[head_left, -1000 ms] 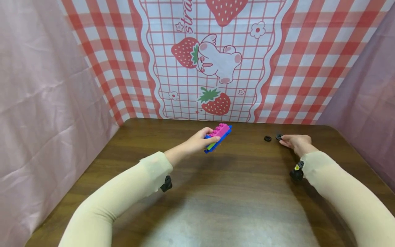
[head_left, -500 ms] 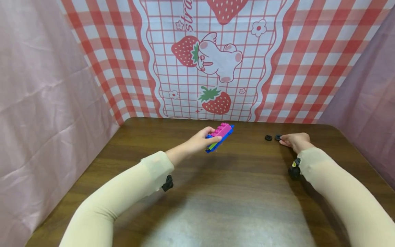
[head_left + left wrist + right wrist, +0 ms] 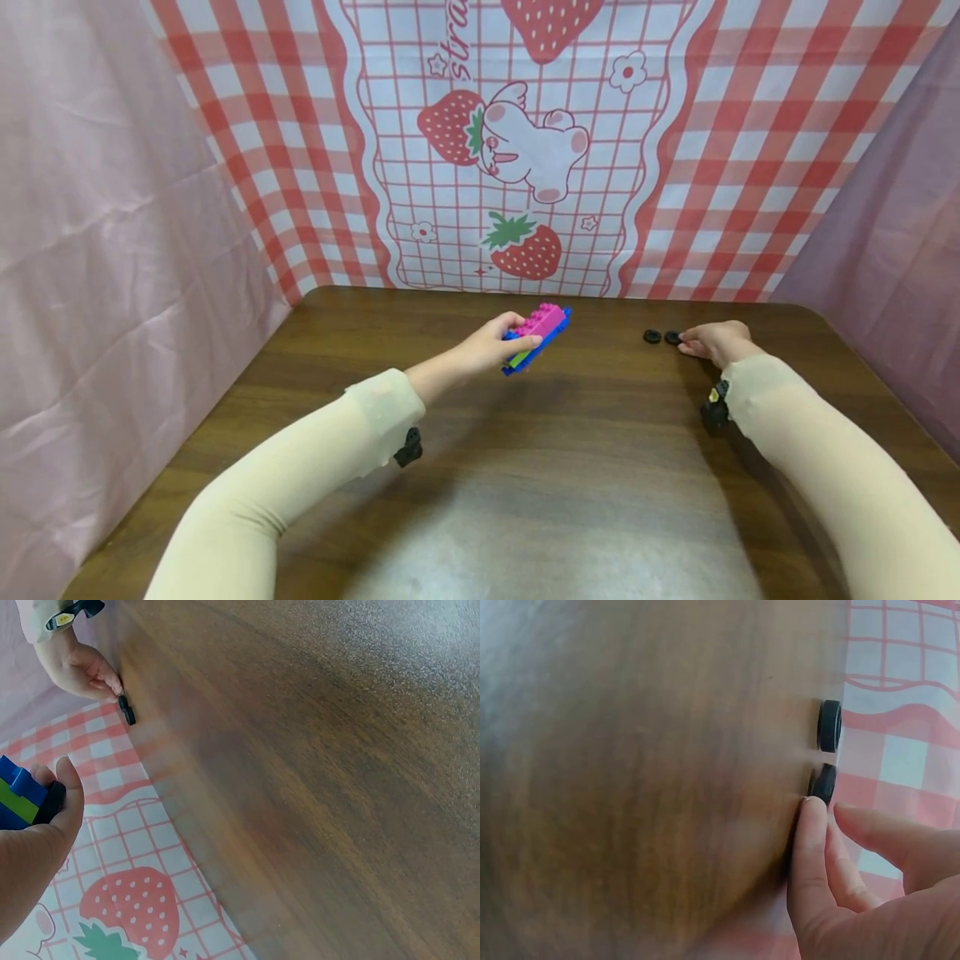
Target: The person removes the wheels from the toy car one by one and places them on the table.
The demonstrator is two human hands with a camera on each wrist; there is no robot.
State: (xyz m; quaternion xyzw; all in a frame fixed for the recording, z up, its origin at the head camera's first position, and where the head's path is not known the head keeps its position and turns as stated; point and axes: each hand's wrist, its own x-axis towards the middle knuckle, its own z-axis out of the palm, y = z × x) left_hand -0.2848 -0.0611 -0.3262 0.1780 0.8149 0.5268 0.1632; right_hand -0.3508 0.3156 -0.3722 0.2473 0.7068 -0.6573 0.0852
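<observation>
My left hand [image 3: 487, 346] grips a toy brick build [image 3: 546, 322] above the table. It has pink studded bricks on a blue base with a lime-green part. In the left wrist view a black round piece [image 3: 51, 804] shows at the end of the blue and green build [image 3: 21, 802], by the thumb. Near the back right of the table, my right hand [image 3: 720, 342] pinches the near edge of a small black wheel [image 3: 825, 782] between fingertip and thumb, low over the wood. A second black wheel [image 3: 830, 726] lies flat just beyond it, a small gap apart.
The brown wooden table [image 3: 570, 467] runs back to a red-and-white checked strawberry cloth [image 3: 517, 150] hanging behind it. Pink curtains [image 3: 127, 250] hang at both sides. Each wrist wears a small black camera [image 3: 716, 407].
The wheel at my right fingertips was tilted up and has come down flatter, shifting slightly left towards the other wheel. My left hand and the brick build have drifted slightly right.
</observation>
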